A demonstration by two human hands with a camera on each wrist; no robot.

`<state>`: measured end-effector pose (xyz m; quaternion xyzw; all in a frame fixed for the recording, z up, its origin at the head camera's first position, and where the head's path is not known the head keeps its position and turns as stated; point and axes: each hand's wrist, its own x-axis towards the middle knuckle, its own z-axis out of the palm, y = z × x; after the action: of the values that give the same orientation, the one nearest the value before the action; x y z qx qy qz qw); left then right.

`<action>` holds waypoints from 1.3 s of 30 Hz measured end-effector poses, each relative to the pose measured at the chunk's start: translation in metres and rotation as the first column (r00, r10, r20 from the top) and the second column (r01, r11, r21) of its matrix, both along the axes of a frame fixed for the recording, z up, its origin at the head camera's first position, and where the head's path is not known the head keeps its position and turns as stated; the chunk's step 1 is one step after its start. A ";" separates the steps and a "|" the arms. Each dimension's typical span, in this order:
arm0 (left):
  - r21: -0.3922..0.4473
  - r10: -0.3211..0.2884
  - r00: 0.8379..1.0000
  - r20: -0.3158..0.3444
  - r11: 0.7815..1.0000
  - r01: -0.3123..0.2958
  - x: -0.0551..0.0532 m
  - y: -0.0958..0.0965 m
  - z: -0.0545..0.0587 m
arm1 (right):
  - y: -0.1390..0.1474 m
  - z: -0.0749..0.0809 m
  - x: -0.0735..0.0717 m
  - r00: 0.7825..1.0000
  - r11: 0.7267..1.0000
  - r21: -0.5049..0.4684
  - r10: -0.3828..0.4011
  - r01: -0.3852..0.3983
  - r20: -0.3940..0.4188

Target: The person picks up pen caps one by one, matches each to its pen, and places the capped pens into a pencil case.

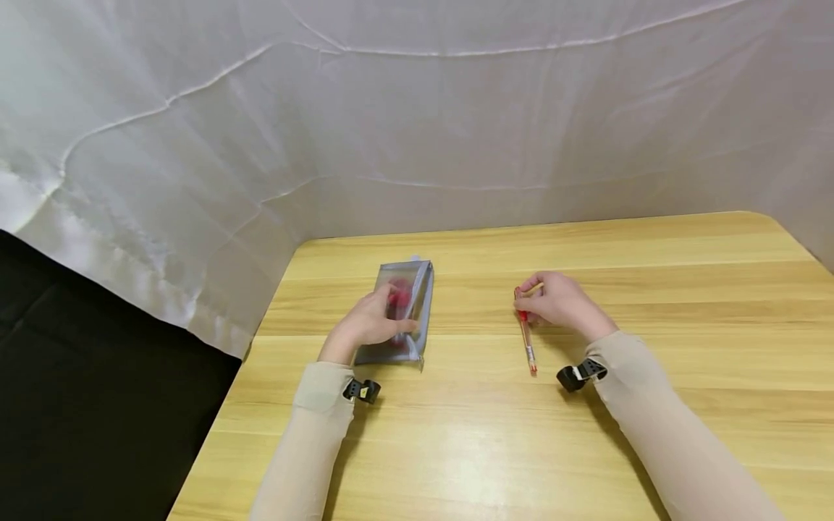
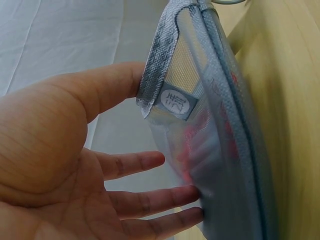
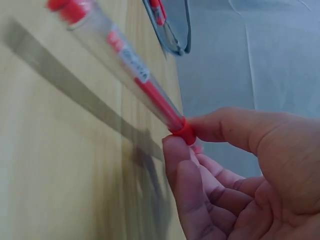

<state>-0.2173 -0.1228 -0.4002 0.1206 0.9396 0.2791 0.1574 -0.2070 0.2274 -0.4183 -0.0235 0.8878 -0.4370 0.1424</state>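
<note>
In the head view, my left hand (image 1: 374, 316) lies over a grey mesh zip pouch (image 1: 420, 307). The left wrist view shows its straight fingers (image 2: 150, 202) against the see-through side, while the thumb touches the edge by a small round label (image 2: 177, 102). Red items show through the pouch's mesh, their kind unclear. My right hand (image 1: 559, 300) pinches a clear-barrelled red pen (image 1: 527, 344) between thumb and fingers. In the right wrist view the red collar of the pen (image 3: 142, 82) sits at the fingertips, and its far end is raised above the wood.
Both hands work over a wood-grain table (image 1: 469, 434). Pale cloth (image 1: 443, 123) hangs behind its back edge and along the left, with black material (image 1: 98, 391) at the lower left. A small black camera (image 1: 573, 376) is strapped to the right wrist.
</note>
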 end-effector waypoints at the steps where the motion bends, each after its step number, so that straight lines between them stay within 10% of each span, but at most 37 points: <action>1: 0.000 0.003 1.000 0.001 1.000 -0.003 0.000 0.000 0.000 | -0.002 0.000 -0.002 1.000 1.000 -0.010 -0.007 0.007 0.000; 14: 0.000 0.012 1.000 0.000 1.000 -0.012 0.004 0.001 0.002 | -0.046 -0.006 -0.037 0.998 0.969 -0.239 -0.057 0.059 0.016; 39: -0.002 -0.006 1.000 -0.004 1.000 0.006 0.011 0.001 0.005 | -0.138 0.001 -0.062 0.988 0.939 -0.309 -0.133 0.151 0.078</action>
<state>-0.2063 -0.1217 -0.3955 0.1238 0.9399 0.2774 0.1562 -0.2691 0.0898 -0.4175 0.0305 0.8019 -0.5824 0.1297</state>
